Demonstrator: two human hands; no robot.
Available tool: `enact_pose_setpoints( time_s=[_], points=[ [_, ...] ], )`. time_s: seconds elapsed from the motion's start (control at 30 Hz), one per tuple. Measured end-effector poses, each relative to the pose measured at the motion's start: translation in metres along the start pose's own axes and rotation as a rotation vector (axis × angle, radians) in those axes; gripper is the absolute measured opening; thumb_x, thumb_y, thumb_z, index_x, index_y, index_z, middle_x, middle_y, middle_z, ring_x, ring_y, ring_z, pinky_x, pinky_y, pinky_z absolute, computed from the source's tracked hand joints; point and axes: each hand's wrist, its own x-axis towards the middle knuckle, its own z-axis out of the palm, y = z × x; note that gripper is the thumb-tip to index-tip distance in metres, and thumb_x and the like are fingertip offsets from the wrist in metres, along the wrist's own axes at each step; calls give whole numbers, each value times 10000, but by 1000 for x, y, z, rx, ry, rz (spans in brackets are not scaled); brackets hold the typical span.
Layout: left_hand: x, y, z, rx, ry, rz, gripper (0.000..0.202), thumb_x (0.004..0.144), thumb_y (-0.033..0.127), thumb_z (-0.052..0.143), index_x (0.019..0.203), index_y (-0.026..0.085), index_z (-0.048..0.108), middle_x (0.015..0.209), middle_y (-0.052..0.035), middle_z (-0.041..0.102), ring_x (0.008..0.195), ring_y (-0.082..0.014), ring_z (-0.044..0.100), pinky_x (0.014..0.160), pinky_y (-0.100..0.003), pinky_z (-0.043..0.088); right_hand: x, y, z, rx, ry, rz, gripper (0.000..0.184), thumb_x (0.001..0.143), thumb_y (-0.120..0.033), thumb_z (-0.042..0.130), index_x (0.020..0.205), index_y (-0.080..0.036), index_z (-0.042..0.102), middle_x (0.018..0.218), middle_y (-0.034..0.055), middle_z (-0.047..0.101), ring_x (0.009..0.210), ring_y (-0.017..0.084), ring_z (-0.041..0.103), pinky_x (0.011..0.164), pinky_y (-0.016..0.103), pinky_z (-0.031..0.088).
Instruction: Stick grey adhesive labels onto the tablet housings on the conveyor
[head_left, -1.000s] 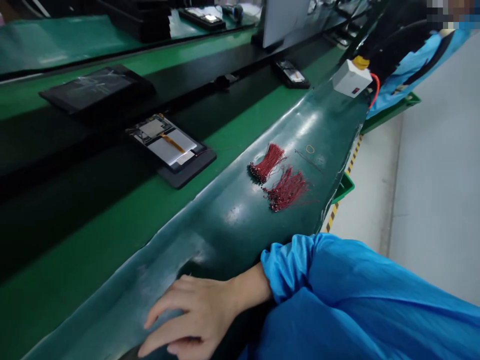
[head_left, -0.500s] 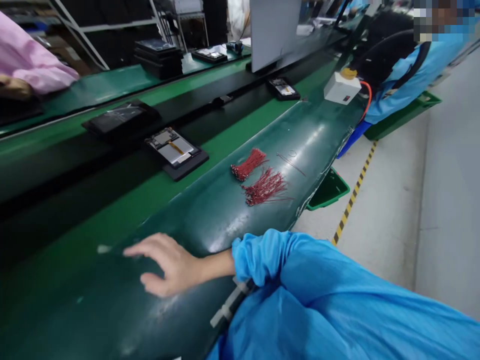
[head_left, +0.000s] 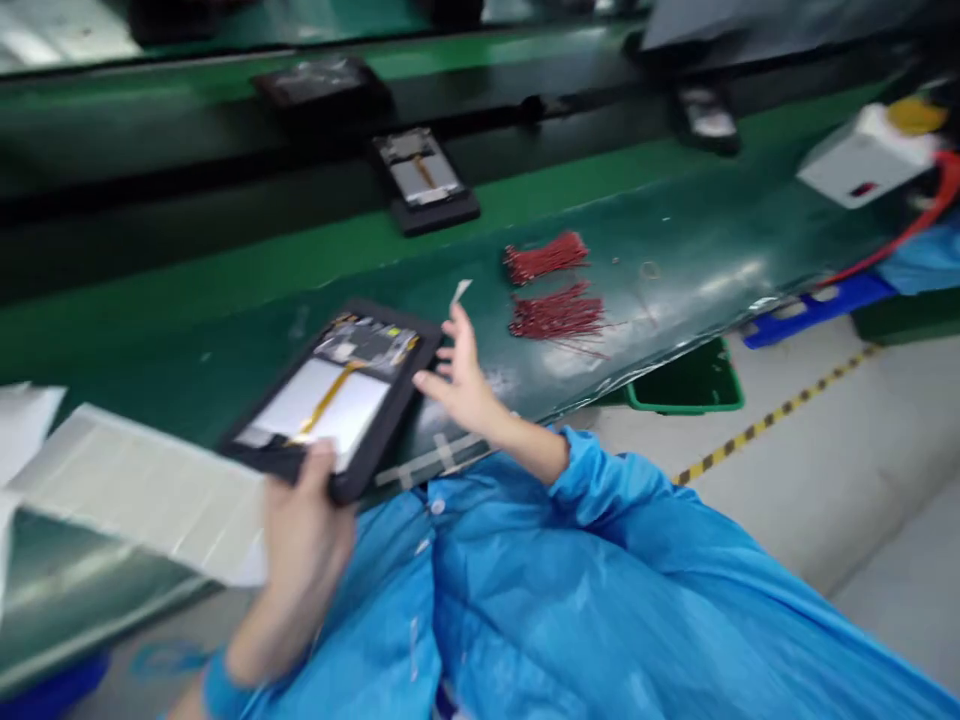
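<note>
My left hand (head_left: 304,530) grips the near edge of an open-backed tablet (head_left: 334,395), thumb on top, holding it just above the dark green mat (head_left: 675,240). The tablet shows a silver battery and an orange flex strip. My right hand (head_left: 461,375) touches the tablet's right edge with its fingers spread; a small white slip (head_left: 460,291) sits at its fingertips, and I cannot tell whether the fingers hold it. Two bundles of red wires (head_left: 555,290) lie on the mat just right of that hand.
A white sheet (head_left: 135,490) lies on the mat at the left. Another open tablet (head_left: 424,180) and two more devices ride the green conveyor behind. A white box (head_left: 866,155) with a red cable stands far right. A green bin (head_left: 686,385) sits on the floor.
The view has swung left and down. My left hand has come into sight holding a tablet. My right hand has lifted off the mat and moved to the tablet's edge.
</note>
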Motion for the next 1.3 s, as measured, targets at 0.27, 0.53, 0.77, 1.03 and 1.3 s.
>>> enact_pose_setpoints(
  time_s=[0.27, 0.53, 0.77, 1.03, 1.3],
  points=[
    [-57, -20, -6, 53, -640, -176, 381, 1013, 473, 705, 1304, 227, 710, 1292, -107, 760, 1121, -241, 755, 1012, -392, 605, 72, 41, -26, 32, -48, -167, 949, 1007, -595, 613, 1713, -345, 30, 1638, 174, 444, 1302, 277, 621, 1043, 454, 578],
    [-23, -28, -30, 401, -197, 506, 173, 1025, 142, 636, 1165, 197, 720, 1140, -50, 761, 1049, -178, 707, 951, -318, 566, 4, -23, -56, -36, -33, -237, 399, 903, -599, 786, 1071, -237, 770, 1120, 68, 697, 857, 161, 631, 650, 286, 484],
    [-7, -31, -18, 471, -145, 822, 207, 937, 52, 666, 1098, 175, 708, 1122, -101, 772, 1064, -256, 673, 980, -450, 557, -47, -35, -43, 118, -192, 97, 274, 898, -450, 798, 810, -199, 729, 679, -15, 628, 594, 107, 492, 552, 263, 364],
    [-11, -62, -19, 576, -73, 933, 318, 862, 42, 719, 1135, 206, 737, 1170, -121, 743, 1099, -292, 634, 942, -465, 548, -67, -18, -23, 22, -310, 195, 203, 917, -354, 703, 814, -182, 738, 657, -19, 621, 586, 102, 467, 572, 268, 355],
    [-4, -68, -14, 723, -161, 1083, 481, 878, 22, 695, 1315, 220, 733, 1189, -112, 765, 1078, -304, 625, 919, -479, 500, -62, -23, -20, -51, -289, 133, 179, 935, -285, 694, 805, -173, 747, 635, -42, 632, 564, 79, 469, 580, 258, 348]
  ],
)
